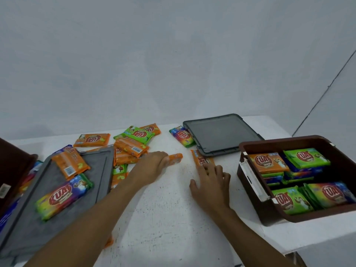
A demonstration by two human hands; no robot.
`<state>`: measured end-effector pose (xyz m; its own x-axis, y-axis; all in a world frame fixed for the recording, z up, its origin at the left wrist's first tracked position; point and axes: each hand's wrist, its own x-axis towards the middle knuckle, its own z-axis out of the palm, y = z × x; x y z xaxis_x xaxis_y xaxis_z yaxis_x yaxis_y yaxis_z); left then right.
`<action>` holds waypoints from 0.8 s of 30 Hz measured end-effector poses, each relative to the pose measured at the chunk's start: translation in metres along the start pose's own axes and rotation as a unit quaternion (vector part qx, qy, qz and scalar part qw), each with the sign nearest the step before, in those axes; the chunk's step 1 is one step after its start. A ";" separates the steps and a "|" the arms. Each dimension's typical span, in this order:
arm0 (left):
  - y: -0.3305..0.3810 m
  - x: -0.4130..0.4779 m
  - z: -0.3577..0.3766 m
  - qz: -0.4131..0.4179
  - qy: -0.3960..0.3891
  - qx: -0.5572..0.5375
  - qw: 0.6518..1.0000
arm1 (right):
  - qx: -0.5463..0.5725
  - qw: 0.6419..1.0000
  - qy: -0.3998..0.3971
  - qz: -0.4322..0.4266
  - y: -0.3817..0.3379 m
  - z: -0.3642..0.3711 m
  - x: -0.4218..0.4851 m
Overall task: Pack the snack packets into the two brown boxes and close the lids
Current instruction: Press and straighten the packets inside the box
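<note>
head view: the left hand (154,166) has its fingers closed around an orange packet (176,158) on the white counter (163,209). the right hand (211,182) lies flat, fingers spread on another orange packet (200,158). the brown box (250,191) at right holds stacked packets; a grey lid (221,134) lies behind it.

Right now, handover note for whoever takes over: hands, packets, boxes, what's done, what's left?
Left hand: on an orange packet, grip unclear.
Right hand: open, fingers on another orange packet.
Right box: open, mostly packed.
Left box: at frame edge, contents mostly hidden.
Both lids off, on the table; two packets lie on the left lid.
Left: pack the loose packets, close both lids.
</note>
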<state>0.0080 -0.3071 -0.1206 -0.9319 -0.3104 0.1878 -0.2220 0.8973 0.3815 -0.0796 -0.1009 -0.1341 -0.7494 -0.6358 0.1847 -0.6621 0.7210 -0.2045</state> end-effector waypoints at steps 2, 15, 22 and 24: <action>-0.003 0.005 -0.007 -0.068 0.006 -0.088 0.994 | 0.026 0.999 0.022 -0.027 0.000 -0.008 -0.001; -0.007 0.019 -0.029 -0.182 -0.126 -0.148 0.964 | -0.101 0.952 -0.248 -0.147 -0.002 -0.040 0.039; -0.003 0.016 -0.043 -0.205 -0.133 -0.155 0.957 | -0.325 0.873 -0.235 -0.278 -0.021 -0.067 0.074; -0.001 0.014 -0.046 -0.210 -0.126 -0.166 0.955 | -0.352 0.856 -0.224 -0.306 -0.022 -0.074 0.079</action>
<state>0.0087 -0.3265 -0.0771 -0.8298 -0.4977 -0.2525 -0.5266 0.5483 0.6496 -0.1240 -0.1464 -0.0435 -0.2937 -0.8819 -0.3688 -0.8828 0.1022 0.4586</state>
